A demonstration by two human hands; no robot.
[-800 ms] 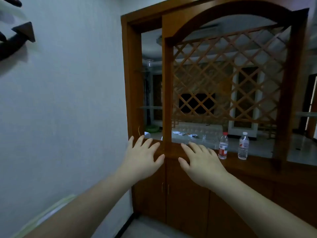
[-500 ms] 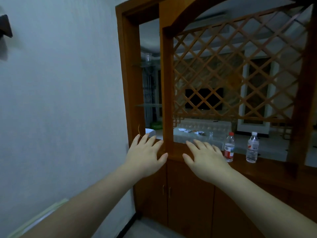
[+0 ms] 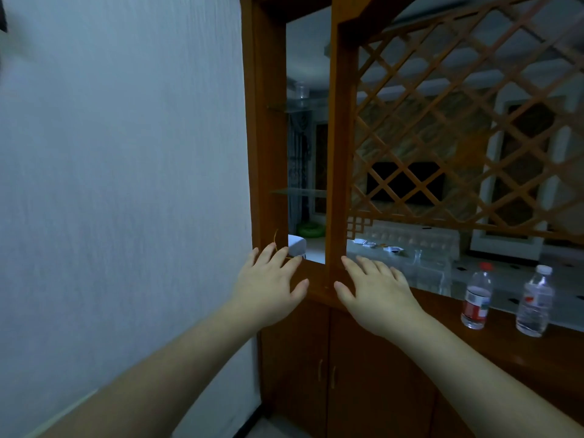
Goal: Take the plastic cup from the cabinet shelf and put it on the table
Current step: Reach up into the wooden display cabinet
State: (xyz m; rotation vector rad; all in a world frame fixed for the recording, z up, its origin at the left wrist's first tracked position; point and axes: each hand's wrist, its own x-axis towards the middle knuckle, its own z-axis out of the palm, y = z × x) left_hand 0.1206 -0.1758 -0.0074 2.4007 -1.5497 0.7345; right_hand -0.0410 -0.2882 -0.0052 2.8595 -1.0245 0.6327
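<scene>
A clear plastic cup stands on the upper glass shelf in the narrow left bay of the wooden cabinet. A second glass shelf sits lower in the same bay. My left hand is held out flat, fingers spread, in front of the cabinet's left post, well below the cup. Beside it my right hand is also spread flat at counter height. Neither hand holds anything.
A white wall stands close on the left. Two water bottles, one red-labelled and one clearer, stand on the cabinet counter at the right. A wooden lattice fills the middle bay. Closed doors lie below.
The cabinet looms nearer and larger as I have moved towards it. Both hands stay spread and have drifted slightly closer to the counter.
</scene>
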